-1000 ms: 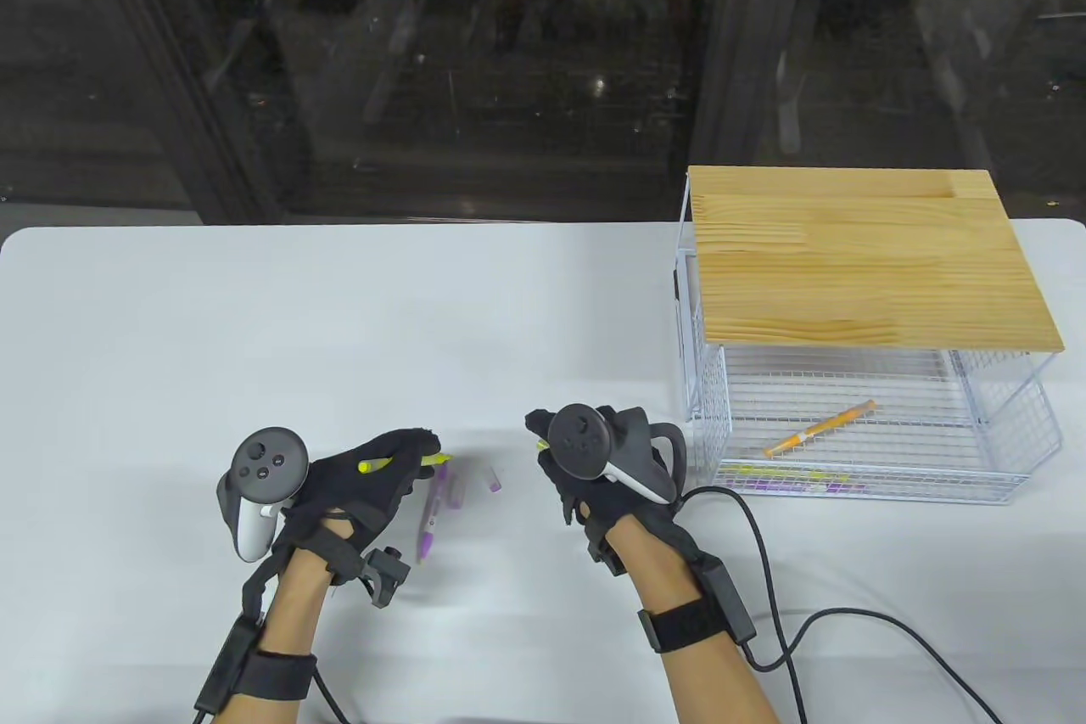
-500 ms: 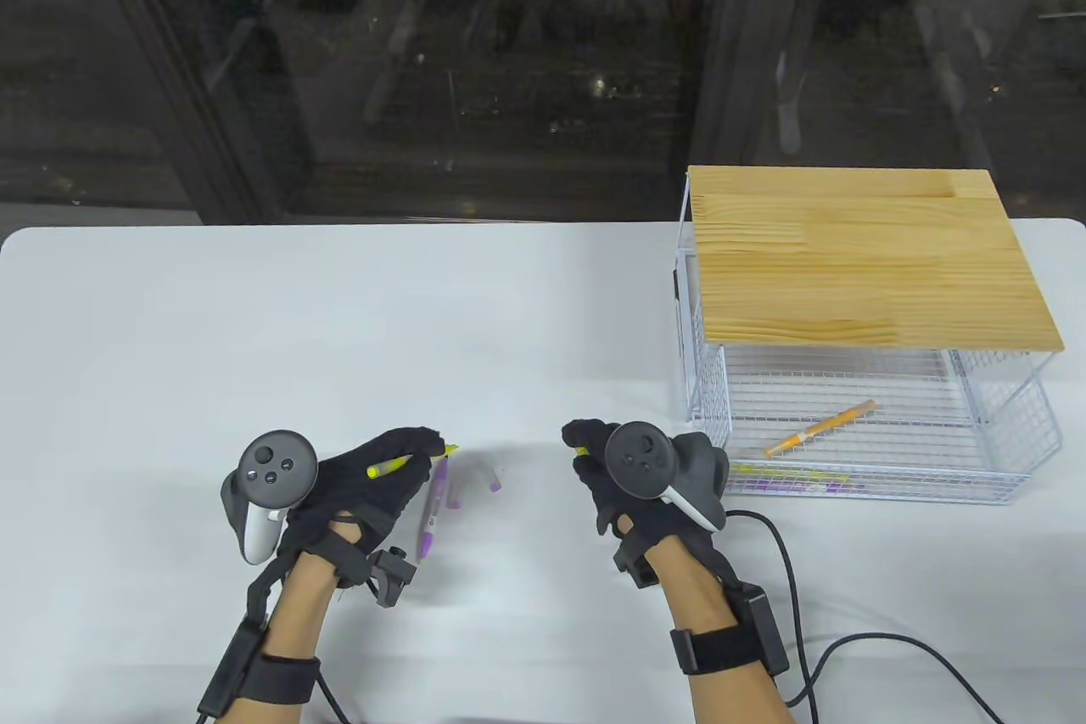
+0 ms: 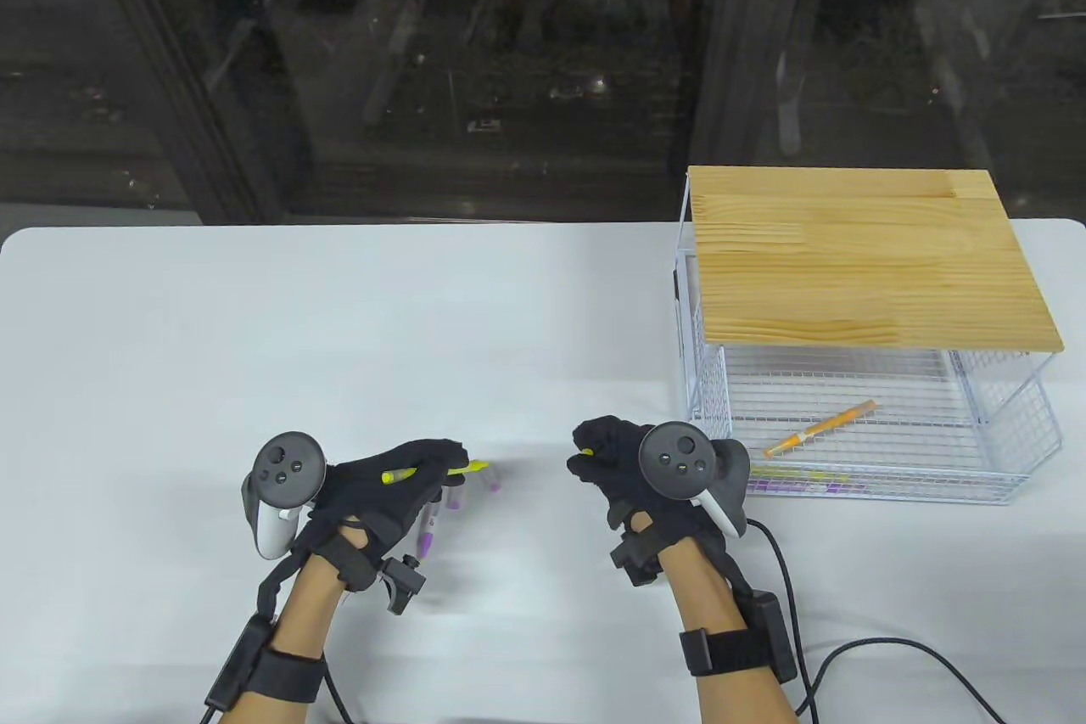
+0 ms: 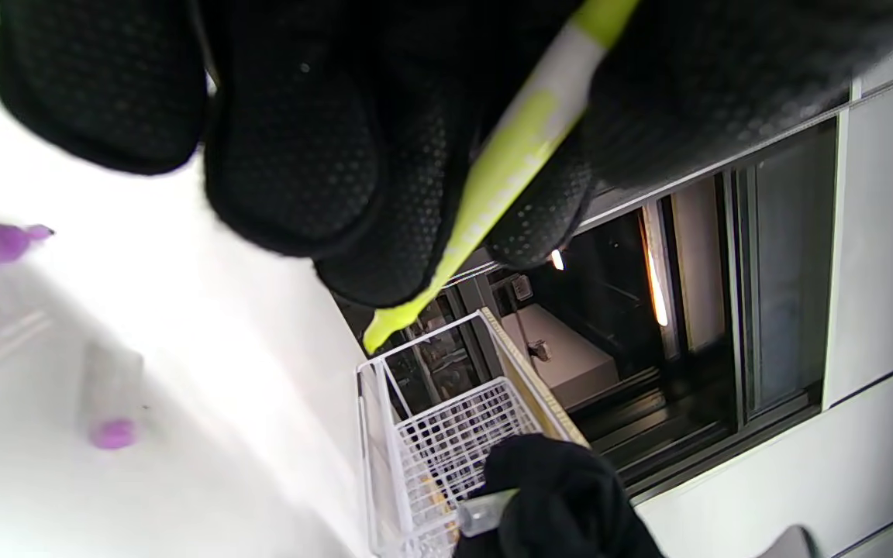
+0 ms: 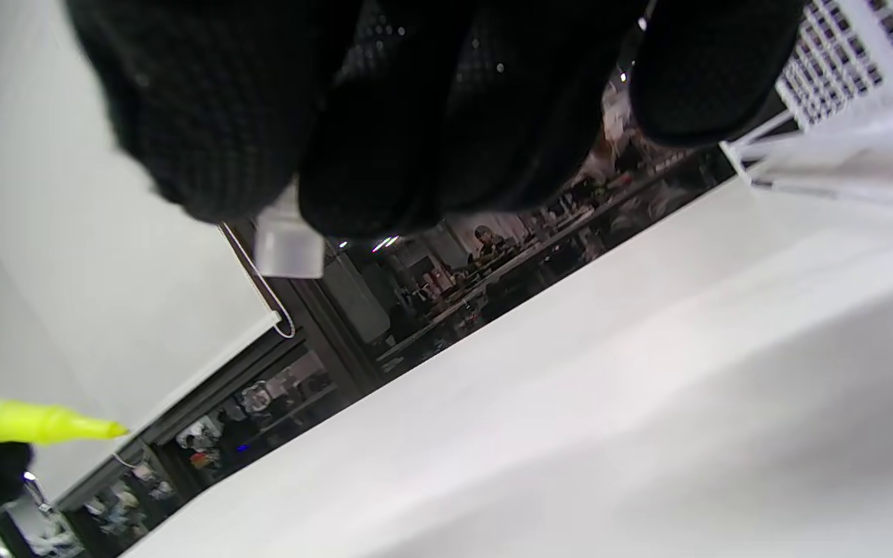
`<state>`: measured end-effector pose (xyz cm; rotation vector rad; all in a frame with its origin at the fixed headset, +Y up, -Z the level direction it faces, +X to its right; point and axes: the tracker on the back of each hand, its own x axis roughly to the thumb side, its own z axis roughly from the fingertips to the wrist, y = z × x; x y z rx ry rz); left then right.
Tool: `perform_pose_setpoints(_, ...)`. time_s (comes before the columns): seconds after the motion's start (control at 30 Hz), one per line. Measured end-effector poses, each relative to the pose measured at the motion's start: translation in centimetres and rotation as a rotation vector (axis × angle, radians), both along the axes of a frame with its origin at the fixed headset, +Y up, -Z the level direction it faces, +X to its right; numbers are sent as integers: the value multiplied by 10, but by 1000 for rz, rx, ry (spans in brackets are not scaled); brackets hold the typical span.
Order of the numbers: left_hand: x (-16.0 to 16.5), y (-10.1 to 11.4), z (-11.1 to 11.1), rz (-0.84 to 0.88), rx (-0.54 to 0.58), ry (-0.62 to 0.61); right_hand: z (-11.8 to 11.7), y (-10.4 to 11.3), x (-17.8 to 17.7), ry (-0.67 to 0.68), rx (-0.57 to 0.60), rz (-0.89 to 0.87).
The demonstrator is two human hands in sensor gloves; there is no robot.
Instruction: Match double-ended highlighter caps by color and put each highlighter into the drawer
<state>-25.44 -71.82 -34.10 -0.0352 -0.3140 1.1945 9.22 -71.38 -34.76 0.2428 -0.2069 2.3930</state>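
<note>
Both hands wear black gloves: the left hand (image 3: 399, 486) carries a tracker with a dark grey head and white handle, the right hand (image 3: 624, 469) a dark grey one. The highlighter (image 4: 510, 167) in the left hand is bright yellow-green with a white band. The cap (image 5: 289, 246) in the right hand is clear. A purple highlighter (image 3: 428, 525) and a clear, purple-tipped cap (image 3: 493, 480) lie on the white table (image 3: 339, 317). The drawer (image 3: 874, 440) is white wire mesh under a pale, grained wooden top (image 3: 865, 257), with an orange highlighter (image 3: 820, 428) inside.
</note>
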Motion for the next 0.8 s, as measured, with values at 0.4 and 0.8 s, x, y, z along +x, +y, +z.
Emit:
perform_pose_setpoints(0.4,9,-5,-2,193,-52,-125,-3,-16,-11,148,-197,-254)
perform_pose_setpoints(0.8,17,-6,0,200,-62,-162,-1,-19,-23,212,-241,-311)
